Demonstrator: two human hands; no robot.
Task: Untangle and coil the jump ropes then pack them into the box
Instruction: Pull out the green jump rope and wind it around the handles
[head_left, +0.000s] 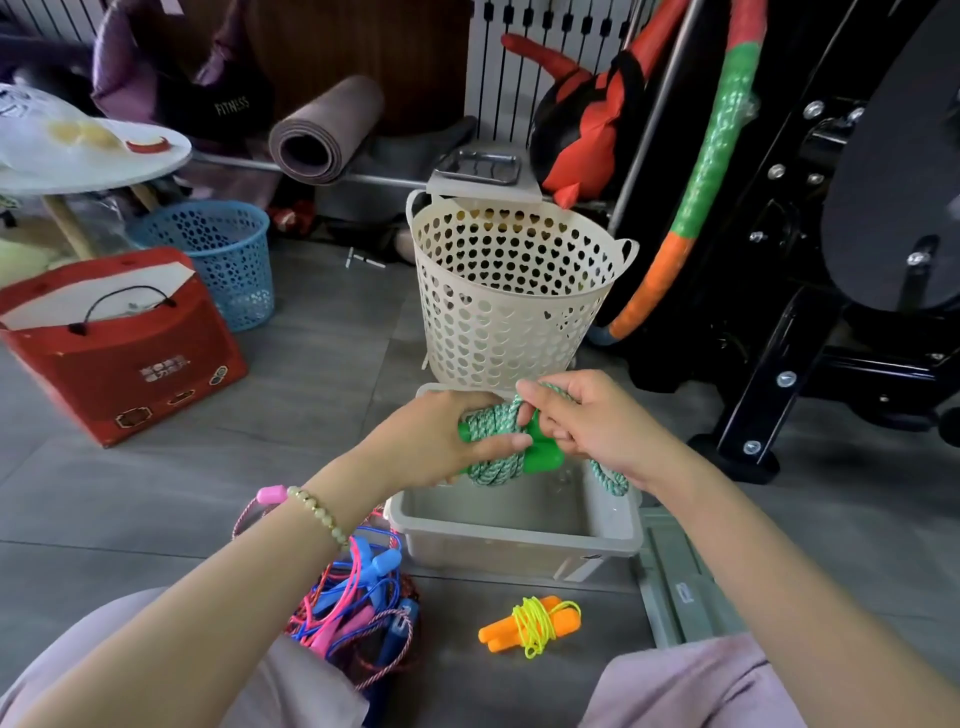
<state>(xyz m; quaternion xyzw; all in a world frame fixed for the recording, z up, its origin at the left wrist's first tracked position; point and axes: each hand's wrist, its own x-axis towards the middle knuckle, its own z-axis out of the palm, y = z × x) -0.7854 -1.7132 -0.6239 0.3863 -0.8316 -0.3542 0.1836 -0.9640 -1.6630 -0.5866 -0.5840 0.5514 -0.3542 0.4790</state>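
Note:
A green-handled jump rope (496, 447) with green-white braided cord is bundled above the grey plastic box (519, 540). My left hand (441, 441) grips the coiled bundle and its handles. My right hand (587, 421) pinches a strand of the cord and holds it over the coil; a loose end hangs down past my right wrist. On the floor in front of the box lies an orange-handled rope (530, 623) wound with yellow cord. A tangled pile of pink, blue and red ropes (358, 613) sits by my left knee.
A cream perforated basket (511, 296) stands right behind the box. A red gift bag (119, 348) and a blue basket (223, 254) are at the left. Black exercise equipment (810, 260) fills the right side. A rolled mat (322, 130) lies at the back.

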